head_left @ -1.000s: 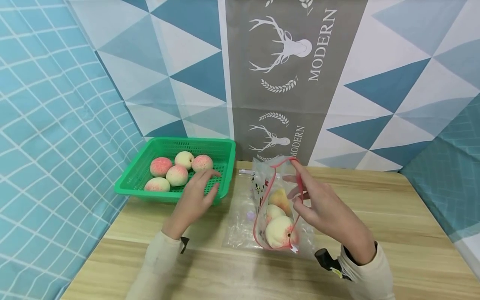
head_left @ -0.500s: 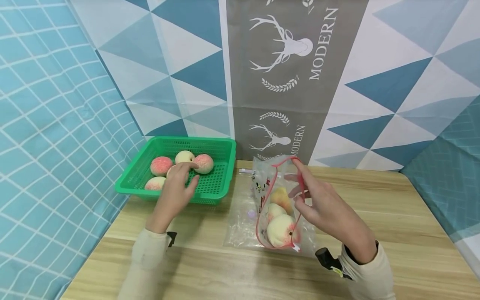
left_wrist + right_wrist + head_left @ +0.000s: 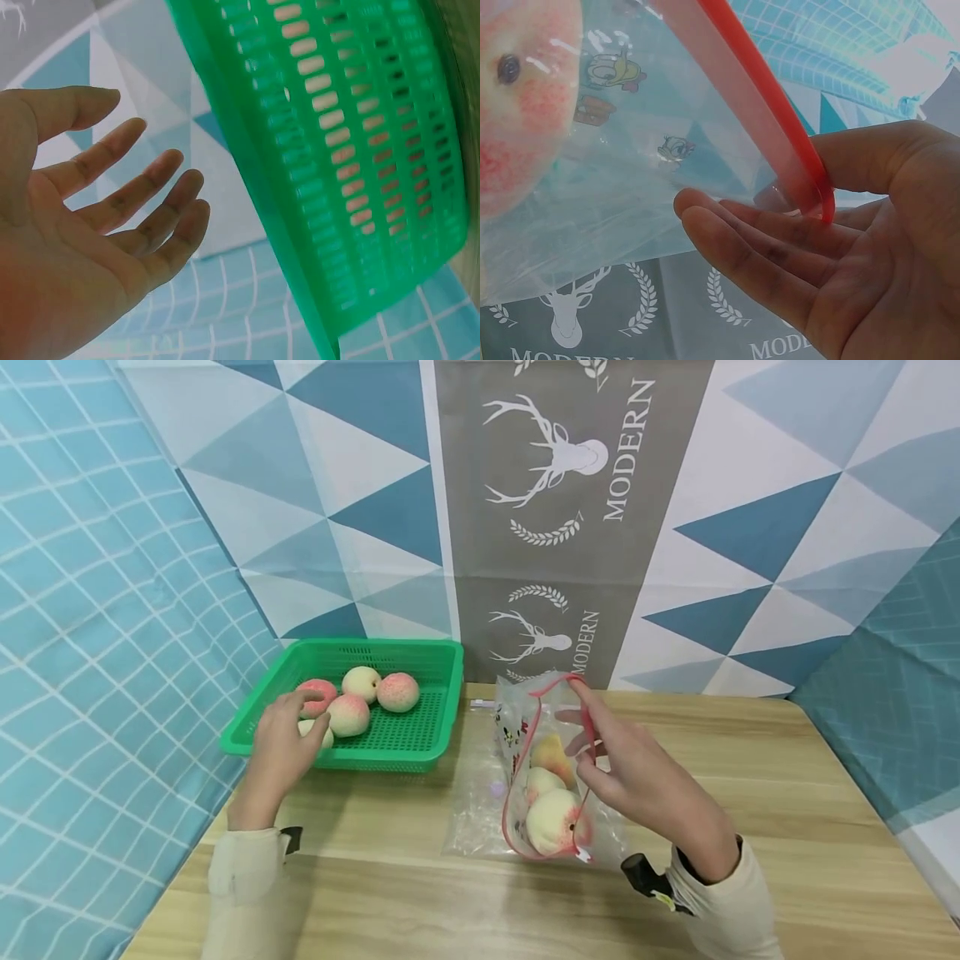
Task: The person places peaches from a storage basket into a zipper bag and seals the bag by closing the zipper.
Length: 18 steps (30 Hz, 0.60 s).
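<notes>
Left hand [image 3: 279, 737] is hovering, curved fingers apart, peaches [image 3: 348, 716] lying below it in the green basket [image 3: 390, 762]; right hand [image 3: 637, 768] is pinching the clear bag [image 3: 513, 727] by its red rim [image 3: 769, 94].

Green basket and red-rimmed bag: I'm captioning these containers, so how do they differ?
The green basket is opaque with slotted sides; the red-rimmed bag is clear with cartoon prints. The right hand holds the bag; the basket stands unheld. Five peaches show in the basket, three fruits in the bag. Both are open and hold fruit.
</notes>
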{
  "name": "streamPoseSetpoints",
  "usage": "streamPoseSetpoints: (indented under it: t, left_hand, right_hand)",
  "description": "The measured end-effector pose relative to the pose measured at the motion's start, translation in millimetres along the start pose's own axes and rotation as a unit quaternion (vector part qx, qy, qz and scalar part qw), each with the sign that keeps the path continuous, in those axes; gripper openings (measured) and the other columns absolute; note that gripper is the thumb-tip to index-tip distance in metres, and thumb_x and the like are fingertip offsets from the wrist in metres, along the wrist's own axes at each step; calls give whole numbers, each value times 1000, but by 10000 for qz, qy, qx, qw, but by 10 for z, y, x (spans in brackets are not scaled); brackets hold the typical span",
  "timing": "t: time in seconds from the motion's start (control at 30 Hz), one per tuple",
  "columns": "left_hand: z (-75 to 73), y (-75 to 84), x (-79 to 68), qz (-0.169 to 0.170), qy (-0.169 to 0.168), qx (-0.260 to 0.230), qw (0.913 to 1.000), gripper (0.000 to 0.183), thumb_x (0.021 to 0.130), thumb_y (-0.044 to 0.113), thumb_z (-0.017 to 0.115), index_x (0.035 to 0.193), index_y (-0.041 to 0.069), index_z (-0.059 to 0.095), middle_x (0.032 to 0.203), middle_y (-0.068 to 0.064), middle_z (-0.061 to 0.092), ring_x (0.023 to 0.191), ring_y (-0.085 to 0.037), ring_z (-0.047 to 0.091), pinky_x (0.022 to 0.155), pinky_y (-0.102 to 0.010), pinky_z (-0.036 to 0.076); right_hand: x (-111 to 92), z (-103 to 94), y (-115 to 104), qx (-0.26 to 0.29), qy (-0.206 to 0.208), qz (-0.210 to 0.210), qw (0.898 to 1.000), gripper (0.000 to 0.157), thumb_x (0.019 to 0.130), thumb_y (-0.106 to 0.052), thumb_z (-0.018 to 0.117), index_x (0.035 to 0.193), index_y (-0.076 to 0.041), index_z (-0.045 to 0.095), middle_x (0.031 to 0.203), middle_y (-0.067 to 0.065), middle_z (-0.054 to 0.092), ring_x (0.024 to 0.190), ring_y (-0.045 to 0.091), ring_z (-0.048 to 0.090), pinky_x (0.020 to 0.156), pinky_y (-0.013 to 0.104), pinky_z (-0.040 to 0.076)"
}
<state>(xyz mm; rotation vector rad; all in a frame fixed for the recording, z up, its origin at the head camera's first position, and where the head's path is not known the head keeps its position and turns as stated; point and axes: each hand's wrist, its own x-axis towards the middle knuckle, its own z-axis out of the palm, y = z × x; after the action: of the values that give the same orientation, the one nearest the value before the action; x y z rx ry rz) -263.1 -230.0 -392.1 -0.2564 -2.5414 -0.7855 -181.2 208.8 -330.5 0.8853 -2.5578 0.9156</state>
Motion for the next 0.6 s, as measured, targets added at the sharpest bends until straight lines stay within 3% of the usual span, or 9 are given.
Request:
streamPoseSetpoints:
  t: [0.23,0.4,0.5,0.6]
  left_hand:
    - [-19,-162,-18,-141,-232,104,9996,32,96,10,63,125,-5,59,126,-30,55,119,-50,48,92,-65,38]
    - [-3,-325,-5,-212,-586,369,9974,37,93,9,66,125,-9,57,124,-34,53,117,-54,46,92,-68,37]
    - [-43,-395,48,-363,-931,657,9928,44,91,11,69,126,-11,55,126,-37,51,118,-58,44,93,-70,35]
    - [-86,-441,128,-630,-1498,852,9830,54,91,20,69,131,-13,51,130,-40,47,120,-59,40,93,-70,35]
  right_hand:
    - [-5,-2,-6,31,-12,21,10000,84,86,8,60,158,-10,21,115,4,70,80,5,61,69,26,56]
    - [-7,-1,-12,83,-17,4,10000,84,85,9,59,158,-8,21,110,4,71,82,8,65,69,25,55]
    - [-16,-16,-12,110,-21,18,9999,83,85,10,58,157,-5,21,105,5,71,85,10,68,68,25,55]
    - [-26,-28,-8,166,4,38,9999,82,84,11,57,157,-5,21,108,6,71,85,12,68,67,25,55]
